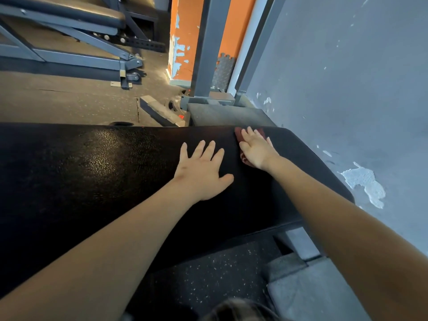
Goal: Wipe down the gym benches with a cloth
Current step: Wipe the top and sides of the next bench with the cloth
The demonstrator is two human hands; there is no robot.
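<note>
dark red cloth (238, 135) lies near far edge of black gym bench (92, 170), pinned flat under right hand (257, 150), fingers straight & spread. left hand (203, 172) just beside it, palm flat on pad, fingers splayed, holding nothing. both arms stretched fwd; grey wall (347, 89) at right.

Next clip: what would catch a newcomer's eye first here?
Two bare hands lie flat on the black bench pad: the left hand at centre, the right hand pressing a dark red cloth near its far edge. Behind, an orange pillar with peeling paint stands out.
</note>
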